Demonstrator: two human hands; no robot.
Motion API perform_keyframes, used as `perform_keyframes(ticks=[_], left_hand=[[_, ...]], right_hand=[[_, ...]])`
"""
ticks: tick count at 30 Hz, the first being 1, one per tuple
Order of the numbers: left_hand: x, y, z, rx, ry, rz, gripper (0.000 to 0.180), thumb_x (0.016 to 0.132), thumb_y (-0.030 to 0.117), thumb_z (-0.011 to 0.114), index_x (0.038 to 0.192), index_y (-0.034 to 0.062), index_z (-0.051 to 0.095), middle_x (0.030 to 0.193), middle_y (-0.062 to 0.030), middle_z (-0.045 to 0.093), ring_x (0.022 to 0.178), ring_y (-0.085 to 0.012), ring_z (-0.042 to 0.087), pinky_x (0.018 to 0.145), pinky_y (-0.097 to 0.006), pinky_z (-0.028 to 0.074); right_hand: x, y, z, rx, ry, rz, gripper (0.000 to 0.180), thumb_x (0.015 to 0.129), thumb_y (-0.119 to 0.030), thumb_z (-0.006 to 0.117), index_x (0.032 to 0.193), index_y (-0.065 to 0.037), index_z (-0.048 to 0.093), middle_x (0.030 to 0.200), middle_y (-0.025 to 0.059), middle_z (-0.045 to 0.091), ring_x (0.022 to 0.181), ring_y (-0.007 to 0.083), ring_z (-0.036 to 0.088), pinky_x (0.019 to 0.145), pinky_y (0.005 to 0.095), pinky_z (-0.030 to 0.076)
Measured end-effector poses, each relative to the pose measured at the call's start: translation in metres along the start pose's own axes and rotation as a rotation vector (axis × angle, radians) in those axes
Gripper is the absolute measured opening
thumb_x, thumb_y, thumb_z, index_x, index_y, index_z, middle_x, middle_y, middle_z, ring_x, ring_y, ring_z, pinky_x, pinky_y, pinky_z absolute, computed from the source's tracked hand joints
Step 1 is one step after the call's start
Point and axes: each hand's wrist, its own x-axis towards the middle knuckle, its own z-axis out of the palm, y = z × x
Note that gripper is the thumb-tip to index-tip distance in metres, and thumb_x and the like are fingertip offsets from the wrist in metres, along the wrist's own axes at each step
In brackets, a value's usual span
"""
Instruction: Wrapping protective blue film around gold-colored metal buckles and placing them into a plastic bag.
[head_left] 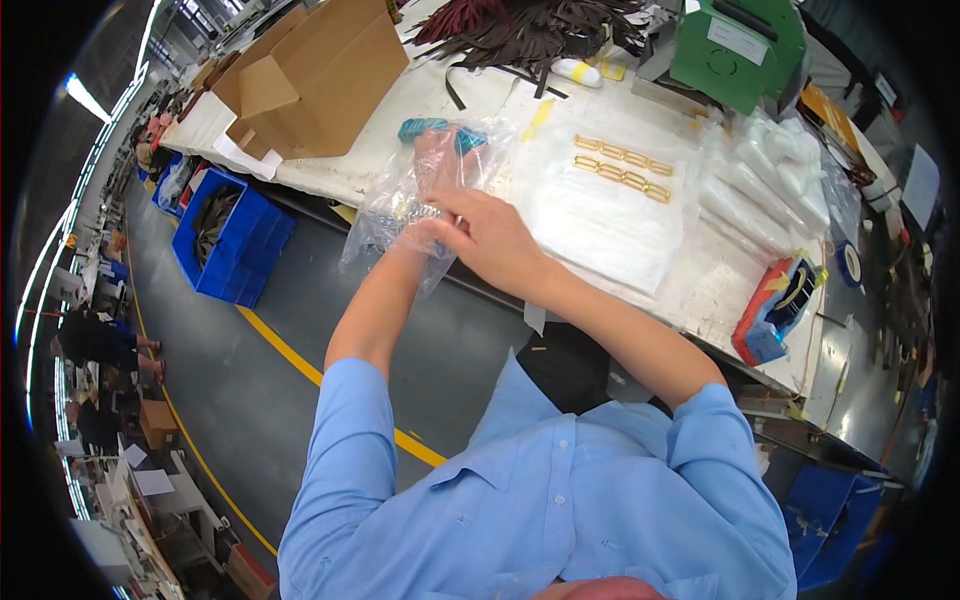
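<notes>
At the worktable (pixel 705 290) I see the left hand (pixel 438 172) clasping a teal item (pixel 468 140) inside a clear bag (pixel 370 228). The right hand (pixel 490 235) touches that bag, its grip unclear; hard tugging could tear it.

A pale, scuffed tabletop (pixel 350 172) is stretching across the upper part of the view, its front edge slanting down toward the right. At its left end, an open cardboard box (pixel 335 80) is standing. Dark brown and reddish strips (pixel 540 28) are lying heaped at the back. Layered white sheets (pixel 600 228) are lying flat near the middle, white packets (pixel 760 185) are resting just beside them, and a red-and-blue holder (pixel 775 315) is sitting near the front edge.
</notes>
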Motion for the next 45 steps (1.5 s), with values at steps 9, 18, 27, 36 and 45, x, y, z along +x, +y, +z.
perform_keyframes(ticks=[9, 18, 27, 36, 45], left_hand=[[-0.008, -0.027, 0.008, -0.319, 0.103, 0.077, 0.056, 0.090, 0.027, 0.082, 0.135, -0.0011, 0.064, 0.128, -0.0268, 0.066, 0.119, -0.0436, 0.063, 0.105, -0.051, 0.050], [-0.026, -0.053, -0.032, -0.218, -0.126, 0.356, 0.036, 0.097, 0.015, 0.070, 0.132, 0.0069, 0.069, 0.129, -0.0163, 0.069, 0.114, -0.0373, 0.066, 0.102, -0.049, 0.052], [0.015, -0.039, -0.005, -0.101, -0.148, 0.516, 0.035, 0.097, 0.016, 0.062, 0.131, 0.0110, 0.070, 0.111, -0.0117, 0.071, 0.106, -0.0355, 0.064, 0.094, -0.047, 0.051], [0.011, -0.036, 0.009, -0.071, -0.116, 0.387, 0.043, 0.098, 0.013, 0.061, 0.140, 0.0178, 0.067, 0.098, -0.0141, 0.067, 0.094, -0.0358, 0.063, 0.087, -0.050, 0.051], [0.015, -0.033, -0.012, -0.038, -0.144, 0.447, 0.051, 0.095, 0.007, 0.061, 0.146, 0.0178, 0.064, 0.098, -0.0179, 0.068, 0.096, -0.0382, 0.066, 0.085, -0.049, 0.053]], right_hand=[[0.028, 0.057, -0.025, 0.279, -0.192, 0.841, 0.062, 0.109, -0.044, 0.060, 0.100, 0.017, 0.067, 0.082, 0.0260, 0.075, 0.060, 0.0270, 0.076, 0.049, 0.0365, 0.062], [0.034, 0.075, -0.005, 0.432, -0.167, 0.812, 0.038, 0.108, -0.023, 0.057, 0.098, 0.013, 0.066, 0.079, 0.0219, 0.073, 0.062, 0.0286, 0.076, 0.051, 0.0388, 0.065], [0.027, 0.074, -0.006, 0.490, -0.155, 0.808, 0.031, 0.107, -0.017, 0.054, 0.094, 0.009, 0.065, 0.075, 0.0192, 0.072, 0.052, 0.0236, 0.070, 0.048, 0.0376, 0.062], [0.021, 0.084, -0.009, 0.576, -0.110, 0.860, 0.031, 0.106, -0.013, 0.052, 0.091, 0.012, 0.063, 0.076, 0.0221, 0.072, 0.054, 0.0265, 0.072, 0.049, 0.0410, 0.064], [0.028, 0.079, 0.004, 0.613, -0.099, 0.837, 0.028, 0.101, -0.006, 0.049, 0.088, 0.015, 0.062, 0.080, 0.0264, 0.073, 0.060, 0.0316, 0.075, 0.050, 0.0438, 0.066]])
